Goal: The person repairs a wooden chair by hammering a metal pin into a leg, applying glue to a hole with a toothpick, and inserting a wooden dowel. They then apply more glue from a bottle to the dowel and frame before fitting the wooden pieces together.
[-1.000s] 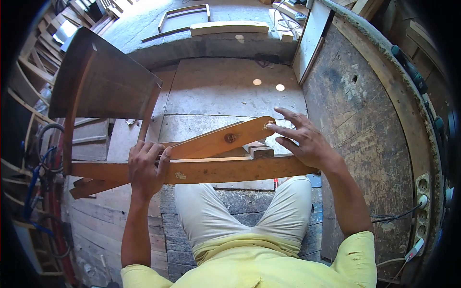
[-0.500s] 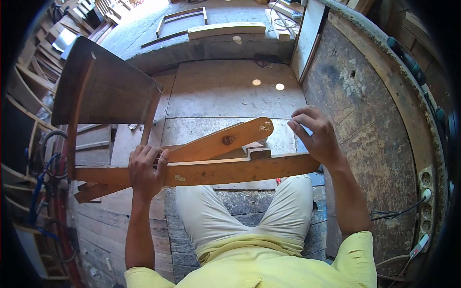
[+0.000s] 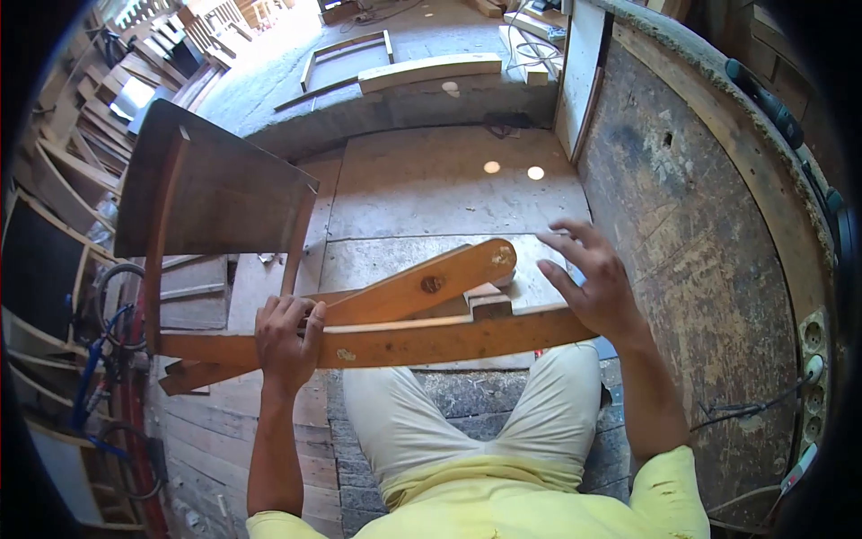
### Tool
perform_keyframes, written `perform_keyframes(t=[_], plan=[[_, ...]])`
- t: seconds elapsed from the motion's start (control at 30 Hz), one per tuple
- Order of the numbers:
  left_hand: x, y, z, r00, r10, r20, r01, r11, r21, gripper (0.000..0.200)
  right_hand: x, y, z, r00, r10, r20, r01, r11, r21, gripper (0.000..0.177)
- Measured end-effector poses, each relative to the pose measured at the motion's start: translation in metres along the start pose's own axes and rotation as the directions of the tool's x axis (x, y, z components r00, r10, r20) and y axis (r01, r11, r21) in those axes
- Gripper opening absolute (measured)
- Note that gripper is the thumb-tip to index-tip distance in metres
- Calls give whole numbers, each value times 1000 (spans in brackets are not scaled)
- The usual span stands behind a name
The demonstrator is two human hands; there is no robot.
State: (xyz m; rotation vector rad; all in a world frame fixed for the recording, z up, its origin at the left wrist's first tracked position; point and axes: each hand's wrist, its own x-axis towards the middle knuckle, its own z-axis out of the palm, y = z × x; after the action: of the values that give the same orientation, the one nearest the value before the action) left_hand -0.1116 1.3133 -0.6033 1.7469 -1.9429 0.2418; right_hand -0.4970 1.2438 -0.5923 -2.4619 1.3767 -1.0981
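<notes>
A brown wooden chair frame lies on its side over my lap, with a dark back panel (image 3: 215, 193) standing up at the left. My left hand (image 3: 287, 340) is wrapped round the left part of its long rail (image 3: 431, 345), thumb on top. A slanted wooden piece with a rounded end (image 3: 404, 286) crosses behind that rail; it has a dark round spot. Toward the rail's right end, a small notched block (image 3: 491, 308) sits on the upper edge. There my right hand (image 3: 591, 286) hovers with fingers apart and nothing in them; its wrist overlaps the rail end.
To the right stands a worn wooden panel (image 3: 687, 242), with a power strip (image 3: 813, 377) and cable near its edge. A raised step holds a pale timber (image 3: 429, 72) and a thin frame (image 3: 347, 61). Wood pieces and blue-handled clamps (image 3: 90, 377) crowd the left.
The view has shifted slightly, so everything sits a little lower and farther right. My right thumb and fingers have spread wider apart. My left hand keeps its hold on the rail.
</notes>
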Motion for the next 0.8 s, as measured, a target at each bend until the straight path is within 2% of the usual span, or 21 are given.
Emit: perform_keyframes(t=[0.1,0.13,0.2,0.4,0.6,0.8], plan=[[7,7,0,993,-109,45,112,991,-71,25,-7,5,6,998,41,-45,-37,997,71,25],[8,8,0,993,-105,48,108,992,-64,25,-8,6,7,996,84,-42,-79,991,107,24],[13,11,2,986,-151,67,153,988,-28,24,-5,8,11,995,68,-68,-61,993,102,22],[13,11,10,989,-140,40,141,990,-16,19,0,9,14,994,113,-5,-113,991,71,22],[15,9,14,983,-175,55,175,985,1,18,1,11,18,995,97,-20,-96,995,3,25],[16,11,9,986,-153,62,152,988,23,20,1,8,15,995,90,-34,-89,996,11,22]])
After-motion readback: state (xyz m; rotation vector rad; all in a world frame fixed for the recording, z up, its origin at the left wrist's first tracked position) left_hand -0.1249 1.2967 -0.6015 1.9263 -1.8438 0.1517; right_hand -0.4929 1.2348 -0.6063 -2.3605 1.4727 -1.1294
